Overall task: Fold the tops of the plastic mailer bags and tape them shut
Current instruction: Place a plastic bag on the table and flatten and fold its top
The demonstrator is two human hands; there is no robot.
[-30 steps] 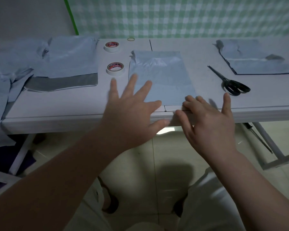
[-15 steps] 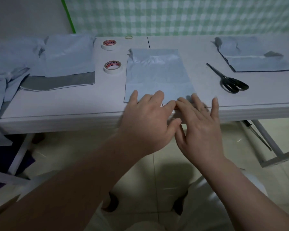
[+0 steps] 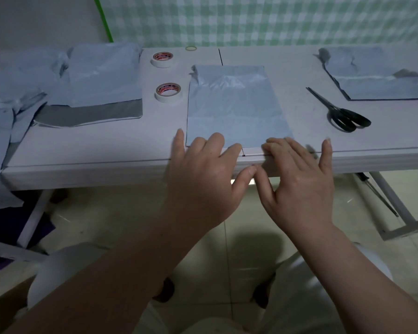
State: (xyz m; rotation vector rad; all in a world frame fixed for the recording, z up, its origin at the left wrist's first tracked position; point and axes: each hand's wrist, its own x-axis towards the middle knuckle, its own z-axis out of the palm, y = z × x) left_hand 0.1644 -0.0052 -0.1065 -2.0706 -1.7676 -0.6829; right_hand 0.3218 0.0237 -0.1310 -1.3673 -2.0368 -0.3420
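A pale blue mailer bag (image 3: 234, 104) lies flat in the middle of the white table (image 3: 106, 150), its near edge close to the table's front edge. My left hand (image 3: 203, 172) rests with spread fingers on the bag's near left corner. My right hand (image 3: 297, 179) lies with straight fingers on the bag's near right corner, little finger spread out to the right. The two thumbs touch below the table edge. Two rolls of tape, one nearer (image 3: 168, 92) and one farther (image 3: 163, 59), sit just left of the bag. Neither hand holds anything.
Black scissors (image 3: 343, 114) lie to the right of the bag. Another mailer bag (image 3: 381, 78) lies at the back right. A stack of bags (image 3: 94, 88) covers the table's left side, with crumpled ones (image 3: 0, 112) hanging over its left end. A rubber band (image 3: 191, 47) lies at the back.
My left hand came down and toward me from above the bag onto its near left corner. My right hand shifted slightly left along the near edge, and the thumbs met.
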